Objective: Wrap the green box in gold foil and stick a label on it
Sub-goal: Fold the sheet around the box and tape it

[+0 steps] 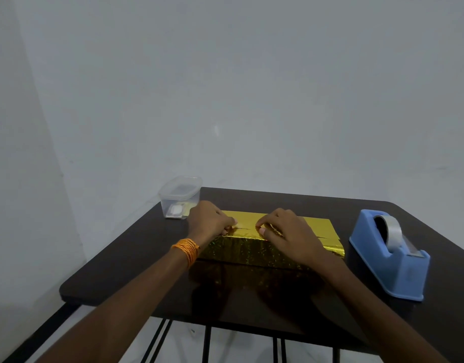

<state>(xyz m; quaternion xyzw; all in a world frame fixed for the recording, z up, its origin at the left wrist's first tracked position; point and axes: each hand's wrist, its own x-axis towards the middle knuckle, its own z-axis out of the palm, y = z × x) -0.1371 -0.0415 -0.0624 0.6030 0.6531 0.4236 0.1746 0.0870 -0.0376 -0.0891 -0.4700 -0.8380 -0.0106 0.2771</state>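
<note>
While the box (252, 251) lies mid-bench (147, 271), its visible sides covered w/ gold foil (312, 226), the left hand (211, 221) & right hand (291, 234) rest on the box top. Each hand pinches a foil edge at the seam, fingertips near each other. Right of the box stands a blue tape dispenser (388, 258); behind the box's left end, a clear container (179, 197).

the foil (262, 251) is gold with a speckled glitter pattern. the counter (136, 271) is glossy dark brown. the dispenser (383, 258) is blue, its tape (392, 226) greyish. the tub (179, 196) is clear. the wristband (187, 251) is orange.
</note>
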